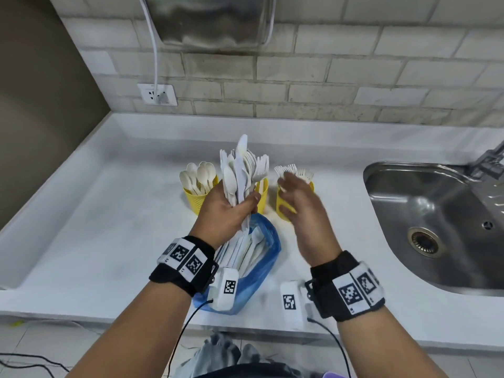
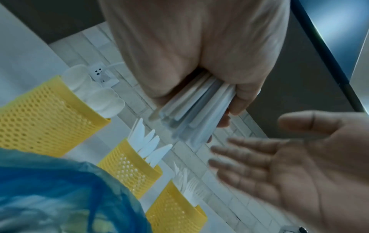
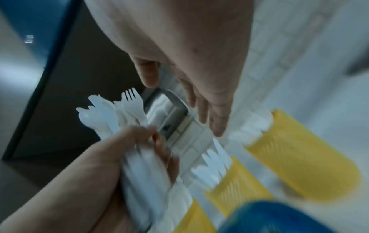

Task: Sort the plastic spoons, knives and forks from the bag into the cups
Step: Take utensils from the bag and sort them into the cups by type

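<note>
My left hand [image 1: 229, 211] grips a mixed bundle of white plastic cutlery [image 1: 240, 173] upright above the blue bag [image 1: 261, 257], which holds more cutlery. The same bundle [image 2: 195, 113] shows in the left wrist view and again [image 3: 111, 113] in the right wrist view. Three yellow mesh cups stand behind: the spoon cup [image 1: 197, 199] left, the knife cup [image 1: 262, 197] mostly hidden by the bundle, the fork cup [image 1: 282, 211] right. My right hand [image 1: 300, 197] is open and empty, fingers spread in front of the fork cup, just right of the bundle.
A steel sink [image 1: 425, 214] with a faucet [image 1: 488, 159] lies to the right. The white counter [image 1: 109, 214] runs left to a wall corner. A wall socket [image 1: 157, 94] with a plugged-in cable sits on the tiled wall behind.
</note>
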Action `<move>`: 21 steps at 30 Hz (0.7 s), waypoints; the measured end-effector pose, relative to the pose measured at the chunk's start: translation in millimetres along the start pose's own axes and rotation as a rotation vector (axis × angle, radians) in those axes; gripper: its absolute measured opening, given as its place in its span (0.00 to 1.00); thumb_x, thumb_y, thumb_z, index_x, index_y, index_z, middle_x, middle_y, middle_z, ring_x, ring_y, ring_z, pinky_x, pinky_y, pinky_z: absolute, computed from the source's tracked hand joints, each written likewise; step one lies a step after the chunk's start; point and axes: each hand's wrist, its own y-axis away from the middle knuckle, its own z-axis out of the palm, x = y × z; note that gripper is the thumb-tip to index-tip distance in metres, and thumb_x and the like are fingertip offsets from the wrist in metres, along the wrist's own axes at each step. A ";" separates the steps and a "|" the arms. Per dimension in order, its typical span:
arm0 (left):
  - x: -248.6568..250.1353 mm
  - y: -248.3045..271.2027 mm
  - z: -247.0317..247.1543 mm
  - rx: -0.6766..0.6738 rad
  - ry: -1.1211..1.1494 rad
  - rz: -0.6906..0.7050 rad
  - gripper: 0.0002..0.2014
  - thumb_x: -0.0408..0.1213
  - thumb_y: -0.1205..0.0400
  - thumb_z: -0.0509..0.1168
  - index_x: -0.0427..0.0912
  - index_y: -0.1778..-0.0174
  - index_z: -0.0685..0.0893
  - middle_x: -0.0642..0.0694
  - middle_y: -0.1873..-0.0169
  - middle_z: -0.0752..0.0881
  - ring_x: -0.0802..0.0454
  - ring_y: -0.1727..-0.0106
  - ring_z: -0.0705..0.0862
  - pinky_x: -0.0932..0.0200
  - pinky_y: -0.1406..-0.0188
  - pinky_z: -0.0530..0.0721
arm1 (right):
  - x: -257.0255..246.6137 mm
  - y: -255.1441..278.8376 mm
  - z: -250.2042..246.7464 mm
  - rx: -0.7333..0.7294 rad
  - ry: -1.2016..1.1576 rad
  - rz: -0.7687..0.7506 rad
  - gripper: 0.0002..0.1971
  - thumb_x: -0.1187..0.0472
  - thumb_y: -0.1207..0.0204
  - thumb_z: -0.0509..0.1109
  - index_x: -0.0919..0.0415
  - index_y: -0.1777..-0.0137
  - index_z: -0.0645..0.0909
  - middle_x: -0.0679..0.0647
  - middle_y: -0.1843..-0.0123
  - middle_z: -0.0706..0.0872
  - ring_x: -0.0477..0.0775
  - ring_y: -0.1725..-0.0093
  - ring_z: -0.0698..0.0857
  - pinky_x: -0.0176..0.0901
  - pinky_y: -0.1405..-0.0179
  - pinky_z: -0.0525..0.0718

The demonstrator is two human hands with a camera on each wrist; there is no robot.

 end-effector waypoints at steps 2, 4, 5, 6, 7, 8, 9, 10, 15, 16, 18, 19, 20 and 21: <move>-2.6 -0.7 -4.9 -0.004 -0.006 -0.013 0.10 0.41 0.22 0.72 0.39 0.49 0.87 0.42 0.62 0.91 0.42 0.57 0.92 0.37 0.49 0.92 | -21.5 0.5 4.5 -0.057 0.074 -0.161 0.31 0.52 0.24 0.62 0.49 0.18 0.74 0.45 0.20 0.80 0.44 0.22 0.78 0.46 0.22 0.76; -2.6 -1.4 -6.6 -0.036 -0.037 0.011 0.12 0.41 0.23 0.72 0.41 0.46 0.87 0.43 0.58 0.91 0.42 0.53 0.91 0.35 0.47 0.91 | -35.0 -1.0 14.7 -0.113 0.138 -0.234 0.30 0.52 0.22 0.63 0.50 0.18 0.74 0.44 0.21 0.80 0.43 0.23 0.79 0.50 0.19 0.76; -1.3 -1.5 -6.7 -0.055 -0.067 0.041 0.13 0.41 0.23 0.71 0.43 0.43 0.87 0.46 0.56 0.91 0.44 0.51 0.91 0.36 0.45 0.90 | -38.6 -1.4 20.8 -0.136 0.162 -0.259 0.29 0.52 0.20 0.63 0.52 0.18 0.74 0.46 0.21 0.81 0.44 0.23 0.80 0.53 0.19 0.76; 0.7 -1.2 -7.1 -0.070 -0.095 0.078 0.15 0.40 0.23 0.71 0.44 0.40 0.86 0.48 0.53 0.91 0.47 0.48 0.90 0.40 0.43 0.89 | -39.0 -2.4 26.5 -0.159 0.174 -0.282 0.27 0.54 0.19 0.64 0.55 0.18 0.75 0.47 0.23 0.82 0.45 0.24 0.81 0.54 0.19 0.76; 1.8 -1.8 -8.2 -0.075 -0.111 0.111 0.16 0.38 0.22 0.70 0.43 0.38 0.86 0.49 0.49 0.91 0.50 0.45 0.90 0.44 0.41 0.89 | -38.2 -3.8 31.7 -0.176 0.175 -0.301 0.26 0.57 0.17 0.63 0.57 0.19 0.76 0.49 0.24 0.84 0.47 0.25 0.82 0.54 0.20 0.77; 1.6 -2.0 -9.9 -0.071 -0.111 0.125 0.16 0.37 0.22 0.71 0.42 0.37 0.86 0.47 0.48 0.91 0.50 0.44 0.90 0.45 0.41 0.88 | -36.1 -4.5 35.1 -0.188 0.163 -0.310 0.24 0.60 0.16 0.63 0.58 0.20 0.77 0.51 0.26 0.86 0.49 0.26 0.84 0.54 0.21 0.79; 1.8 -3.5 -12.9 -0.061 -0.100 0.127 0.15 0.36 0.21 0.71 0.41 0.38 0.86 0.46 0.48 0.91 0.50 0.45 0.90 0.45 0.43 0.89 | -34.8 -5.7 38.0 -0.198 0.141 -0.317 0.22 0.64 0.15 0.61 0.60 0.21 0.78 0.53 0.27 0.87 0.52 0.27 0.85 0.56 0.22 0.80; 0.9 -4.7 -15.7 -0.060 -0.089 0.126 0.14 0.35 0.20 0.72 0.41 0.39 0.86 0.46 0.49 0.92 0.49 0.46 0.90 0.46 0.45 0.89 | -34.1 -6.5 39.2 -0.204 0.123 -0.327 0.20 0.68 0.13 0.60 0.61 0.23 0.79 0.55 0.28 0.87 0.55 0.28 0.85 0.59 0.23 0.81; -0.7 -13.0 -37.5 -0.049 -0.141 0.191 0.15 0.28 0.19 0.73 0.54 0.44 0.83 0.57 0.56 0.89 0.62 0.52 0.88 0.69 0.52 0.82 | -35.0 -9.8 50.1 -0.216 0.149 -0.391 0.18 0.77 0.12 0.58 0.67 0.28 0.81 0.56 0.30 0.88 0.56 0.28 0.85 0.63 0.25 0.81; 0.2 -14.4 -41.7 -0.041 -0.147 0.206 0.17 0.27 0.19 0.73 0.56 0.45 0.83 0.54 0.57 0.89 0.60 0.52 0.87 0.71 0.53 0.81 | -33.8 -10.4 53.5 -0.215 0.183 -0.406 0.18 0.76 0.12 0.59 0.64 0.27 0.82 0.54 0.30 0.89 0.55 0.29 0.86 0.63 0.26 0.82; -4.0 -18.2 -49.8 -0.024 -0.185 0.236 0.16 0.26 0.20 0.73 0.53 0.44 0.83 0.46 0.57 0.87 0.50 0.52 0.85 0.64 0.52 0.83 | -30.5 -10.6 61.3 -0.203 0.259 -0.459 0.20 0.73 0.13 0.61 0.58 0.25 0.81 0.51 0.30 0.88 0.55 0.29 0.86 0.66 0.27 0.82; -7.8 -20.4 -54.6 -0.020 -0.206 0.242 0.17 0.27 0.20 0.73 0.51 0.42 0.84 0.44 0.55 0.87 0.47 0.50 0.85 0.57 0.49 0.84 | -29.3 -10.3 65.3 -0.193 0.292 -0.499 0.24 0.74 0.15 0.62 0.56 0.23 0.80 0.50 0.28 0.86 0.55 0.27 0.84 0.66 0.26 0.81; -11.7 -22.7 -58.9 -0.015 -0.222 0.248 0.18 0.28 0.20 0.73 0.51 0.39 0.83 0.46 0.52 0.87 0.45 0.48 0.85 0.50 0.45 0.85 | -29.5 -9.1 67.8 -0.176 0.323 -0.548 0.28 0.76 0.18 0.61 0.55 0.21 0.78 0.50 0.23 0.83 0.55 0.24 0.82 0.65 0.23 0.79; -14.6 -24.7 -63.2 -0.010 -0.237 0.251 0.19 0.29 0.20 0.72 0.53 0.38 0.82 0.49 0.50 0.87 0.44 0.47 0.85 0.43 0.43 0.85 | -30.1 -7.6 69.8 -0.161 0.357 -0.609 0.32 0.77 0.22 0.60 0.55 0.19 0.76 0.51 0.19 0.79 0.54 0.20 0.78 0.64 0.20 0.76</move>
